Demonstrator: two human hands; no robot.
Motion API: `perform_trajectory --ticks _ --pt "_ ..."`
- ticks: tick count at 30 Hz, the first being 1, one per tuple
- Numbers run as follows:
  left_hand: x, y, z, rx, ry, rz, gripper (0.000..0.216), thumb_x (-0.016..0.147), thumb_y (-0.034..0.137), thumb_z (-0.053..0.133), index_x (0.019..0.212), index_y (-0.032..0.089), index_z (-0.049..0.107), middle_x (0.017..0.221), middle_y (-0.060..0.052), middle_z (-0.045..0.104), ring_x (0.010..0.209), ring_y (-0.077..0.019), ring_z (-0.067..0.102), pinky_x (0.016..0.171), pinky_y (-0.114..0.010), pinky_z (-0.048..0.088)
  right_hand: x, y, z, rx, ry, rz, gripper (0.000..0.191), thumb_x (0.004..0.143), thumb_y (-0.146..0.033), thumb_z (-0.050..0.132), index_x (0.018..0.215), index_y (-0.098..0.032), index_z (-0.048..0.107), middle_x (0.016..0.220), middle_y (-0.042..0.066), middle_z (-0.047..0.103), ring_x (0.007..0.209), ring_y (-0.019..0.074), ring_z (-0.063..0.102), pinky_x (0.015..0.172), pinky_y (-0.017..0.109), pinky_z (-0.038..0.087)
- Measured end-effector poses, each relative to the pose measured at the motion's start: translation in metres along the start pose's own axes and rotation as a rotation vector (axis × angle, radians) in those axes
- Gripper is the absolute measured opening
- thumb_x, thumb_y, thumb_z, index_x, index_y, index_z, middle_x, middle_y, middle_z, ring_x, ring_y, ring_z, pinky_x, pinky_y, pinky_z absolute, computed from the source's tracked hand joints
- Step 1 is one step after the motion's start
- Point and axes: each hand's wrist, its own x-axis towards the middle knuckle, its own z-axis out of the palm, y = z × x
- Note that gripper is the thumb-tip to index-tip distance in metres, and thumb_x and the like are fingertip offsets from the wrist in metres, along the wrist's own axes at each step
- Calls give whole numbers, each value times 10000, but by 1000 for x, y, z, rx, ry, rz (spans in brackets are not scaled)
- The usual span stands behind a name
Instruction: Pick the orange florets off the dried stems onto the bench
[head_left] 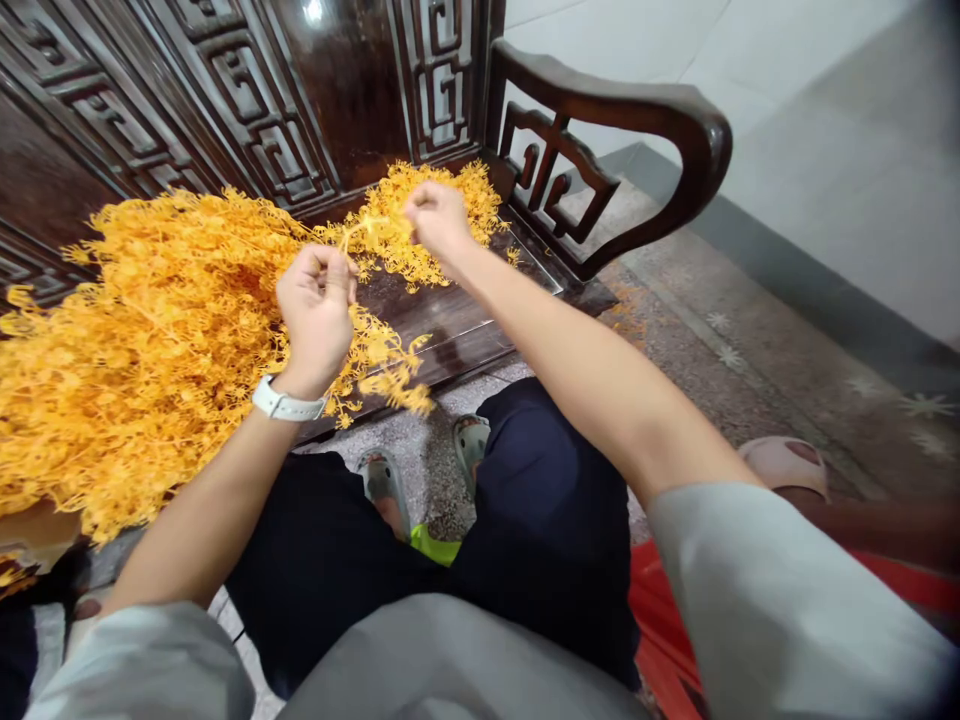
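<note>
My left hand (319, 300), with a white watch on the wrist, is closed, thumb against fingers, around a yellow plastic flower sprig (365, 227). One part of it rises toward the right; below the hand, a yellow flowered branch (394, 378) hangs past the seat edge. My right hand (439, 218) is closed in a pinch near the sprig's upper end, over a small pile of yellow flower pieces (480, 195). What its fingertips hold is blurred. A large heap of yellow artificial flowers (165, 340) lies left of my left hand.
The pieces lie on a dark wooden bench seat (457, 345) with a carved backrest (360, 110). A curved armrest (645, 100) stands at the right. Orange scraps (630, 305) are on the floor beyond it. A red stool or chair (660, 620) shows beneath me.
</note>
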Motion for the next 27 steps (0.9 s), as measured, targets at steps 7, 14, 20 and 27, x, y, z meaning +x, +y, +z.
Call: perform_trajectory --ticks 7,14,20,27 --pt "3 -3 -30 10 -39 -270 402 867 633 859 841 258 715 709 4 670 589 -120 592 535 -257 488 -16 21 -73 -246 -422 311 271 901 -48 779 708 -165 630 603 8 631 497 103 529 465 221 433" --pt "8 -12 -48 -97 -94 -550 291 953 578 799 960 294 736 719 -22 744 654 -154 743 591 -265 614 -19 7 -68 18 -543 293 131 910 -225 835 869 -170 723 829 47 708 699 141 639 647 266 590" --pt "11 -13 -43 -163 -77 -595 346 938 610 804 982 274 735 804 -54 784 769 -185 797 692 -292 676 -7 -7 -61 110 -92 320 350 1008 -526 695 1078 -186 660 1174 111 710 986 207 703 762 295 620" --pt "16 -12 -33 -218 -24 -601 246 899 382 900 1023 244 738 973 -68 835 931 -210 824 827 -310 697 -43 -42 -27 -72 -492 -177 387 933 -503 822 1015 -140 716 950 12 730 865 96 617 742 203 478"
